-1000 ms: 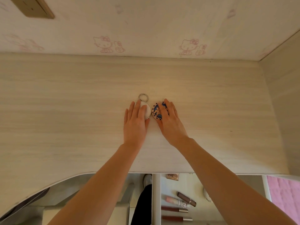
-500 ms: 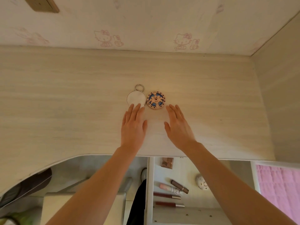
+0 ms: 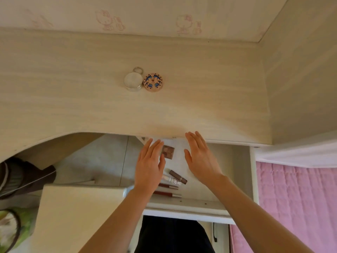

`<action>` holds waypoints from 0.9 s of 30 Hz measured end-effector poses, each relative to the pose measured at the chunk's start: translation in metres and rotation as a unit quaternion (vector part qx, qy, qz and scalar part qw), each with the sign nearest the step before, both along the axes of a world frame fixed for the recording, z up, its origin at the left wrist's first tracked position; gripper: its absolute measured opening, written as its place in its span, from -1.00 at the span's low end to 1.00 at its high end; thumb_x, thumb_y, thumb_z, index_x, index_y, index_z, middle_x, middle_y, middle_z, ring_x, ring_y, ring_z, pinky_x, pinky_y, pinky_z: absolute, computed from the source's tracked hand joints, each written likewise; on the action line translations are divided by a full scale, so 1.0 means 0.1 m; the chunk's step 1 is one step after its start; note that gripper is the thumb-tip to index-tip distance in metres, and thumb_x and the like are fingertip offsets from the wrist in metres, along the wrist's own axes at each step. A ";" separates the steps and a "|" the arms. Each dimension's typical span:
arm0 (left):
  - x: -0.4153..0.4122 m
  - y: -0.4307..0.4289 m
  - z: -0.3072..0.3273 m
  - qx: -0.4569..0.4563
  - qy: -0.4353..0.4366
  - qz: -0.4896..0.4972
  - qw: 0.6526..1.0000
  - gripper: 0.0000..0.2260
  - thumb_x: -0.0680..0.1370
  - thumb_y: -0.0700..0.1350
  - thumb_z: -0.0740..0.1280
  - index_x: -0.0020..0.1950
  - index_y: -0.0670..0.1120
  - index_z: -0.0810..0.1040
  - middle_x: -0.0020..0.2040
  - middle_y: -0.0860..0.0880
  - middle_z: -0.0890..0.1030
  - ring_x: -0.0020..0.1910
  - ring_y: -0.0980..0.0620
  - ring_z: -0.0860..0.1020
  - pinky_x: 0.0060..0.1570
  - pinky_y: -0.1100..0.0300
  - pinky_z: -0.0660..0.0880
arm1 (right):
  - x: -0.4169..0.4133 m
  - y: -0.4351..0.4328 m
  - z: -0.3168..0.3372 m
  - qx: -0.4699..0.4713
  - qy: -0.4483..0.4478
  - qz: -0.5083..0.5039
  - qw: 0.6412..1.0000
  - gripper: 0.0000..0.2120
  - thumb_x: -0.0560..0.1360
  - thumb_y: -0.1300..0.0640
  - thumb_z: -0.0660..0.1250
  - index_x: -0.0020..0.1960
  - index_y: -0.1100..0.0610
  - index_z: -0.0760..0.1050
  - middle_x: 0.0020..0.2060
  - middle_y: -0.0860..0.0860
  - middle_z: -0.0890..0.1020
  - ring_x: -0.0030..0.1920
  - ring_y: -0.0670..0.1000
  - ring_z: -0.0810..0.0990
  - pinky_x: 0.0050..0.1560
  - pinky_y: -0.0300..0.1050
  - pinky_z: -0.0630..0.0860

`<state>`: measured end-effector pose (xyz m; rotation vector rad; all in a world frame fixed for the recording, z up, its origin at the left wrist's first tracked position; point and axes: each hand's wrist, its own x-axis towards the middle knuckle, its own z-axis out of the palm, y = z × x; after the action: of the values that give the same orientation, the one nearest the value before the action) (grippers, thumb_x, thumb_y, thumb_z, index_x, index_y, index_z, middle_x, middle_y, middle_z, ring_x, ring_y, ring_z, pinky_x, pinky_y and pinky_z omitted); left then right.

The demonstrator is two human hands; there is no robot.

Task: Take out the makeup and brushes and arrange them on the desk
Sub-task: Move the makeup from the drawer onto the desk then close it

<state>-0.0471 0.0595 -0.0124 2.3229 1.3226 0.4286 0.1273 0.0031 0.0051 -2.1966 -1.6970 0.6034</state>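
Note:
Two round compacts lie side by side on the pale wooden desk (image 3: 73,84): a white one with a metal ring (image 3: 133,81) and a patterned blue and tan one (image 3: 153,82). Below the desk edge an open white drawer (image 3: 229,161) holds a small brown eyeshadow palette (image 3: 168,152), a brown tube (image 3: 177,176), a white tube (image 3: 171,179) and two dark red lip sticks (image 3: 167,194). My left hand (image 3: 149,165) and my right hand (image 3: 198,157) hover flat over the drawer with straight fingers, holding nothing. The palette shows between them.
A wall with faint cartoon cat prints (image 3: 109,20) backs the desk, and a side panel (image 3: 300,79) closes it on the right. A white stool or box (image 3: 76,212) stands lower left, a pink quilt (image 3: 295,207) lower right, a dark bag (image 3: 23,176) under the desk.
Both hands have drawn back from the two compacts on the desk and now hang over the open drawer. The compacts stay where they were set. The camera has tilted down.

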 end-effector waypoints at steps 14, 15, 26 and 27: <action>0.28 -0.61 -0.61 -0.165 0.069 0.023 0.984 -0.58 0.60 -0.14 0.26 0.46 -0.11 0.33 0.41 -0.12 0.41 0.46 -0.06 0.27 0.34 -0.03 0.40 | 0.30 -1.10 -0.62 -0.154 0.076 -0.093 0.981 -0.51 0.59 0.09 0.20 0.47 0.14 0.18 0.39 0.09 0.33 0.43 0.08 0.25 0.31 -0.02 0.42; 0.31 -0.57 -0.67 -0.169 0.076 0.026 0.982 -0.57 0.60 -0.13 0.26 0.47 -0.11 0.32 0.40 -0.13 0.42 0.44 -0.07 0.28 0.32 -0.03 0.41 | 0.33 -1.11 -0.69 -0.167 0.081 -0.104 0.977 -0.51 0.59 0.09 0.21 0.48 0.14 0.18 0.39 0.09 0.34 0.42 0.08 0.26 0.30 -0.01 0.42; 0.60 -0.04 -1.30 -0.200 0.102 0.139 0.964 -0.56 0.57 -0.11 0.28 0.44 -0.11 0.33 0.42 -0.12 0.36 0.41 -0.12 0.30 0.33 -0.05 0.38 | 0.44 -1.01 -1.26 -0.243 0.097 -0.198 0.945 -0.57 0.59 -0.01 0.19 0.41 0.11 0.26 0.28 0.14 0.36 0.24 0.20 0.37 0.14 0.05 0.43; 0.62 -0.01 -1.34 -0.209 0.115 0.151 0.959 -0.54 0.57 -0.10 0.28 0.46 -0.11 0.30 0.43 -0.13 0.33 0.40 -0.15 0.32 0.31 -0.07 0.40 | 0.43 -1.00 -1.29 -0.251 0.105 -0.218 0.937 -0.56 0.58 -0.03 0.19 0.40 0.11 0.26 0.27 0.14 0.36 0.24 0.19 0.37 0.14 0.07 0.43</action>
<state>0.0146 0.0582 -0.1467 1.8657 1.6999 -0.0392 0.1702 -0.0967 -0.1244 -2.6119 -0.9668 1.1895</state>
